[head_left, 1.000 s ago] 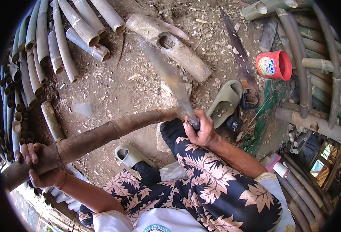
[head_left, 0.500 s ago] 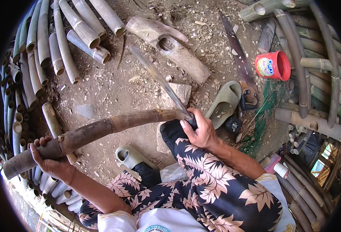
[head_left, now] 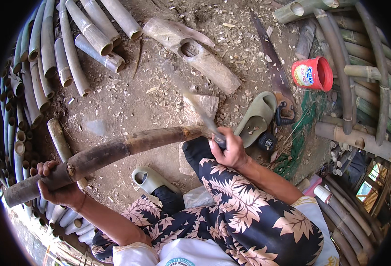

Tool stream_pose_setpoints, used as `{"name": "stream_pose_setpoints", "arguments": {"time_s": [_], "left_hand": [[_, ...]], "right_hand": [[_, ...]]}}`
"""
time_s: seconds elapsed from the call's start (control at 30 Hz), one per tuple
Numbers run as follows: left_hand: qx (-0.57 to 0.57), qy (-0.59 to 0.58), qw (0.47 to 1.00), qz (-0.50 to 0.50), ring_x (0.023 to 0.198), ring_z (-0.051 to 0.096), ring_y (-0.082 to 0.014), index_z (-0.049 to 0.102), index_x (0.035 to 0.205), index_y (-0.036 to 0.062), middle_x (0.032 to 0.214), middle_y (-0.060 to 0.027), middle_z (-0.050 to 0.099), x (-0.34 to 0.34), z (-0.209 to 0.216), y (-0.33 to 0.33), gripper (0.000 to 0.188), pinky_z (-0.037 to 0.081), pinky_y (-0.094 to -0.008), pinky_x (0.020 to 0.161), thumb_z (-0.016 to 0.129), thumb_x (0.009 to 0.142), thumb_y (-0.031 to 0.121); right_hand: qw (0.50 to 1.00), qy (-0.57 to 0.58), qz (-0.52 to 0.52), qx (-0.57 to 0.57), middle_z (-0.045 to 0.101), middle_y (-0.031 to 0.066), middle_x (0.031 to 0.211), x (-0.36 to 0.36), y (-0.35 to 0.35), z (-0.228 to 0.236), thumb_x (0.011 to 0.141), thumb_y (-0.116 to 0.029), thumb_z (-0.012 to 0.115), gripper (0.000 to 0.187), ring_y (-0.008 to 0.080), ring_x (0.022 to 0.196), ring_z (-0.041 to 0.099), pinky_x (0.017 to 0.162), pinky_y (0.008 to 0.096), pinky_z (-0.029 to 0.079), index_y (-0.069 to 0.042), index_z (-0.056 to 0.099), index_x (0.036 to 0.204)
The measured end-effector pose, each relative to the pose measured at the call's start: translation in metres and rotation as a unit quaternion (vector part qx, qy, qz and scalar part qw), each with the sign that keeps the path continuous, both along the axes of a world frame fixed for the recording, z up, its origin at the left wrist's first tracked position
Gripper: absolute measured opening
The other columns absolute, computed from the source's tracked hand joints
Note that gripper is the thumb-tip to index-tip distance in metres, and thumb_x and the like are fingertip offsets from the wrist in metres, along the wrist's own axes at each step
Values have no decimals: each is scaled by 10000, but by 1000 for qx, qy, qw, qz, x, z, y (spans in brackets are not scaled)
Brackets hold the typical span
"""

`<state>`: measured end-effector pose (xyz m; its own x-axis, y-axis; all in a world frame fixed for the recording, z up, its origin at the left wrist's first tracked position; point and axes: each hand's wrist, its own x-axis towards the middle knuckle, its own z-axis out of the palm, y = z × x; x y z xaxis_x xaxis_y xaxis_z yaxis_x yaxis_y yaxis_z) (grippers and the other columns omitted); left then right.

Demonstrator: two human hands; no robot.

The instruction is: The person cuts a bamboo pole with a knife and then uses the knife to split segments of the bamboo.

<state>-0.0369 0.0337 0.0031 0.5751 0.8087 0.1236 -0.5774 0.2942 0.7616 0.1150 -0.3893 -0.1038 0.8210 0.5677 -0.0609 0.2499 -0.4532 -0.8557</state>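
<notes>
Long dark bamboo culm (head_left: pixel 115 153) slanting from lower left up to centre over the dirt floor (head_left: pixel 133 102), low end clamped in left hand (head_left: pixel 60 190), right hand (head_left: pixel 231 148) well apart, closed on a blurred blade (head_left: pixel 200 111) at the upper end.

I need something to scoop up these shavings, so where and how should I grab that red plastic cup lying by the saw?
Take the red cup around its side wall, from above. It lies on its side with the open mouth facing right toward the bamboo poles, so the rounded wall is on top and free. The saw lies close on its left, so fingers fit best over the top.
</notes>
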Motion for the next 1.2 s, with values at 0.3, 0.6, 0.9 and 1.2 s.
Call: {"name": "stream_pose_setpoints", "arguments": {"time_s": [0.3,0.6,0.9,1.2], "left_hand": [[-65,133,986,71,911,515,-183,482,1233,2,1003,-99,484,16,4,-10,543,444,-346,945,688,850,327],[-1,105,990,98,798,502,-150,506,1178,57,924,-69,492,0,-10,8,322,476,-306,806,631,896,151],[-38,573,806,140,895,612,-212,615,1017,-61,975,-139,644,1,-78,6,270,505,-329,792,695,835,121],[605,694,355,-162,1292,460,-274,567,1255,174,1246,-63,575,42,-114,-65,618,177,-643,1149,772,675,224]], "right_hand": [[975,156,33,-156,644,272,796,-6,-20,-26,918,-348,606,387,464,781,646,675,495,511,-4,524,1075],[980,24,60,-189,640,253,768,-9,-15,-24,906,-310,628,342,420,679,659,594,473,531,-13,510,1028],[967,116,65,-218,634,266,794,-10,-33,-47,885,-357,636,386,484,774,631,645,539,488,-31,506,1046],[954,169,62,-239,631,265,782,0,-26,-38,884,-322,639,340,491,782,614,655,530,473,-24,514,990]]}}
